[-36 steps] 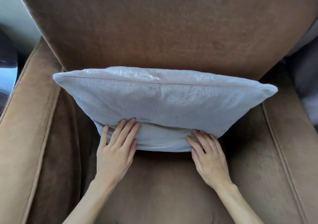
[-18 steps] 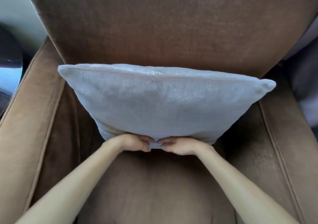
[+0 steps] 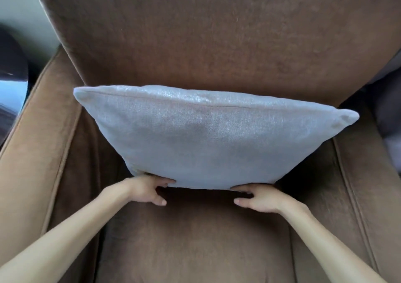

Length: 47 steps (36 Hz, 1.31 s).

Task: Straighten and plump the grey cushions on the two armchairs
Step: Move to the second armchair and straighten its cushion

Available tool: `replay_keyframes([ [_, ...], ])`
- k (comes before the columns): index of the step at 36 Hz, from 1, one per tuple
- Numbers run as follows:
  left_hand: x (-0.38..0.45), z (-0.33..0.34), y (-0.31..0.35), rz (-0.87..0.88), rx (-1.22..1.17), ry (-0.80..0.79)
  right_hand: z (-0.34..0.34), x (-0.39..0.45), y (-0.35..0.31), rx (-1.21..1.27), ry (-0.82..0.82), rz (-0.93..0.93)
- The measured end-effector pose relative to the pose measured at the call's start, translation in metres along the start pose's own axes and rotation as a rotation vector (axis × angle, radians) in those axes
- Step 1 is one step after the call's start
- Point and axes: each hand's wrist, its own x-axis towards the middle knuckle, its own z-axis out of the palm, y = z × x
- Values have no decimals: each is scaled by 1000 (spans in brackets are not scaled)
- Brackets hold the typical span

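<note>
A brown armchair (image 3: 217, 43) fills the view. A grey cushion (image 3: 208, 139) stands on its seat, leaning against the backrest. The left hand (image 3: 145, 190) and the right hand (image 3: 258, 199) sit well apart at the cushion's bottom edge, fingers (image 3: 167, 181) loosely curled, topmost fingertips touching the fabric without clasping it.

grey cushion (image 3: 208, 139) upright on armchair (image 3: 195, 33) | left hand (image 3: 147, 190), right hand (image 3: 258, 199) at lower edge

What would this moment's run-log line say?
stage: plumping | left hand: at grey cushion bottom edge | right hand: same edge | cushion: upright against armchair back
</note>
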Motion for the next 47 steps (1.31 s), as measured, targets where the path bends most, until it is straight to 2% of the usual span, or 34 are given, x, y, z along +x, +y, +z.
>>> replay_keyframes([
  [3,10,22,20,-18,55,-67,13,0,-25,-10,-101,3],
  [6,23,32,47,32,82,-151,22,9,-59,-20,-195,-72],
  [9,28,18,64,76,153,-111,12,19,-81,-23,-210,-128],
  [12,28,-10,62,86,188,-166,-15,22,-77,-106,-242,-114],
  [17,23,-34,48,74,170,-276,-35,24,-56,-47,-347,-86],
  [23,-9,-33,14,-28,171,-159,-34,4,-39,-170,-311,1],
  [26,-34,-21,12,-65,145,-81,-32,-18,-51,-188,-335,41],
  [31,-65,-12,53,-13,-39,-126,-54,-59,-109,-106,-242,-69],
  [36,-73,-38,97,27,45,-74,-81,-73,-144,-64,-204,-99],
  [41,-79,-71,97,-41,24,-76,-99,-69,-127,-27,-53,-41],
  [47,-101,-93,75,-86,-18,-12,-106,-82,-103,47,-26,-4],
])
